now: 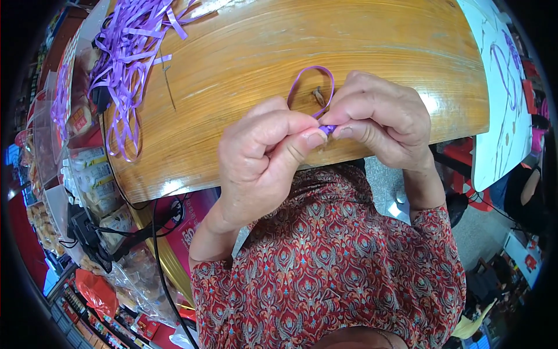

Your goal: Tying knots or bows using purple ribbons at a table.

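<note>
Between both hands, just over the table's near edge, is a purple ribbon [315, 68] with a loop standing up behind the fingers. My left hand [261, 145] pinches its folded, knot-like part between thumb and forefinger. From the other side my right hand [383, 116] pinches the same small bunched part, the two thumb tips close together. Part of the ribbon is covered by the fingers. A small brownish object [318, 96], perhaps a nail or peg, shows inside the loop, close to the right fingers.
A large heap of purple ribbons [131, 46] spreads over the far left of the wooden table [232, 75]. A thin dark stick or wire [168, 87] lies beside it. Packaged goods [93, 174] and black cables line the left side. A white marble-patterned table [503, 116] with purple ribbon stands at right.
</note>
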Motion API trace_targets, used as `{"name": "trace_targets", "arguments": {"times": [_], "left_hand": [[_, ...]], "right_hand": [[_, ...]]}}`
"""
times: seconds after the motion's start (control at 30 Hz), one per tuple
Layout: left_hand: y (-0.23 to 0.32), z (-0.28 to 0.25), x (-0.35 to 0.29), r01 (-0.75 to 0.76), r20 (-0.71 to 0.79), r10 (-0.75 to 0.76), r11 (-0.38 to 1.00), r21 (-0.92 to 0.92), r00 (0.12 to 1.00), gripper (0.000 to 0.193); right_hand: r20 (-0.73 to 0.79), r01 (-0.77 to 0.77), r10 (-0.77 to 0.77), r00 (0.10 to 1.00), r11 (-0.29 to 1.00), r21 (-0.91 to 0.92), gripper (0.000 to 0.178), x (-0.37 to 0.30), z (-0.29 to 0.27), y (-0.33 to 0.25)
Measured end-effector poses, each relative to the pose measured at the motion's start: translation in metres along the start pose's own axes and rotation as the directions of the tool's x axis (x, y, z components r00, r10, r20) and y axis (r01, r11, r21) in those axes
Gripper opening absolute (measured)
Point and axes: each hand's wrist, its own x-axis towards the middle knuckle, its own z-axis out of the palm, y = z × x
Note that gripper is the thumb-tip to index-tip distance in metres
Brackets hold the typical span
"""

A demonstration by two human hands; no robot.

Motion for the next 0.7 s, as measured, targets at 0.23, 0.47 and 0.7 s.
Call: {"name": "trace_targets", "arguments": {"times": [0.23, 0.47, 0.7], "left_hand": [[-0.006, 0.006, 0.001, 0.045, -0.035, -0.053, 0.982, -0.184, 0.998, 0.004], [-0.007, 0.008, 0.001, 0.146, -0.032, -0.168, 0.927, -0.345, 0.985, 0.004], [-0.012, -0.001, 0.001, 0.090, -0.004, -0.095, 0.961, -0.262, 0.995, 0.004]], "right_hand": [[-0.106, -0.005, 0.009, 0.994, 0.999, 0.032, 0.023, -0.002, 0.005, -0.002], [-0.224, -0.180, 0.213, 0.951, 0.971, 0.160, 0.024, -0.005, 0.011, -0.005], [-0.119, 0.042, -0.042, 0.992, 0.999, 0.002, 0.017, -0.001, 0.005, 0.004]]}}
